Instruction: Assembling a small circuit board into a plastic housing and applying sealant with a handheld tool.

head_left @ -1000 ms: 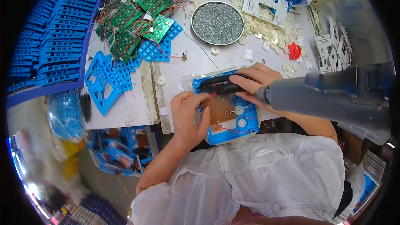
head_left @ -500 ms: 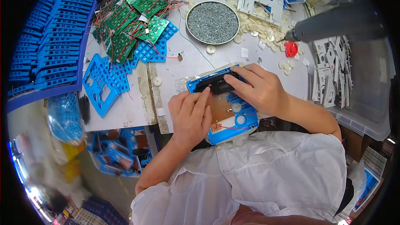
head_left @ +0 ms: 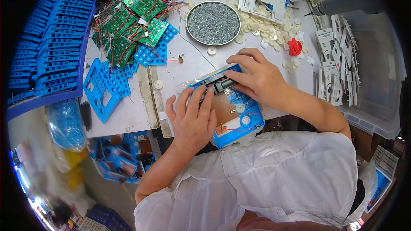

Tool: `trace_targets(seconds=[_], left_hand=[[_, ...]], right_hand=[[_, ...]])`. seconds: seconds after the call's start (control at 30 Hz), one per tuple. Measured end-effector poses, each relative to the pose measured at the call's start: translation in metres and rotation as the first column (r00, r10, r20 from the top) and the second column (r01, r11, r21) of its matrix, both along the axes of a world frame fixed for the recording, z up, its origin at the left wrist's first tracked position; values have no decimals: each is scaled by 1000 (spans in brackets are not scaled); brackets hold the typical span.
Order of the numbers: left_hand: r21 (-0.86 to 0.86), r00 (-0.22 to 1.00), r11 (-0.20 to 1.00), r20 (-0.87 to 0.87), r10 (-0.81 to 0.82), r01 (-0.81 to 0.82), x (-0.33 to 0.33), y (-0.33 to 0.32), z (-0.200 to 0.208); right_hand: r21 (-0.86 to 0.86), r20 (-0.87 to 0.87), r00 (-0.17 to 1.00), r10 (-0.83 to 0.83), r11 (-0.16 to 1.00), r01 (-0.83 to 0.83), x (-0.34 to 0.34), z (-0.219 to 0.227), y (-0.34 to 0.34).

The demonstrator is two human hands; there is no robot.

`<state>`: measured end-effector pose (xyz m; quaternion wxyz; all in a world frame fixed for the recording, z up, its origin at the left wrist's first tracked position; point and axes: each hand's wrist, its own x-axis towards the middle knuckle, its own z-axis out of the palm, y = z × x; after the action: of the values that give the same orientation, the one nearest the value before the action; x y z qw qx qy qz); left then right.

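A blue plastic housing point(head_left: 239, 134) lies tilted at the table's front edge, a brown board point(head_left: 223, 112) and a white disc point(head_left: 240, 108) inside it. Along its far side sits a long black plastic part point(head_left: 223, 85). My right hand point(head_left: 263, 81) grips this part from the right, thumb on top and fingers over the housing's far edge. From the left, my left hand point(head_left: 190, 117) presses its fingertips on the part's left end, fingers somewhat spread. Its thumb rests near the board. A red wire point(head_left: 235, 131) crosses the near end. The fingers hide what is under them.
A round tray of small screws point(head_left: 213, 1) stands beyond the housing, with scattered cream discs point(head_left: 252, 30) beside it. Green circuit boards point(head_left: 145, 4) with wires lie at left, near stacked blue parts point(head_left: 60, 38). A dark electric screwdriver point(head_left: 351, 6) hangs at upper right.
The black part has tilted, so its greyish face shows. My right hand has shifted slightly left and up, and my left fingers have spread. The whole view has shifted a little.
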<state>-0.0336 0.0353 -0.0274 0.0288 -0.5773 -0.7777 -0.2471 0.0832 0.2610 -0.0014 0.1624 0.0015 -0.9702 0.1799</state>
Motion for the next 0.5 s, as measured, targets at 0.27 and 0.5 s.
trace_targets(seconds=[0.27, 0.5], left_hand=[[-40, 995, 995, -39, -93, 91, -12, 3, 5], [55, 971, 994, 216, -104, 94, -36, 2, 16]], right_hand=[[18, 13, 1000, 23, 1000, -23, 7, -8, -1], [-100, -2, 970, 242, 965, -241, 60, 97, -1]])
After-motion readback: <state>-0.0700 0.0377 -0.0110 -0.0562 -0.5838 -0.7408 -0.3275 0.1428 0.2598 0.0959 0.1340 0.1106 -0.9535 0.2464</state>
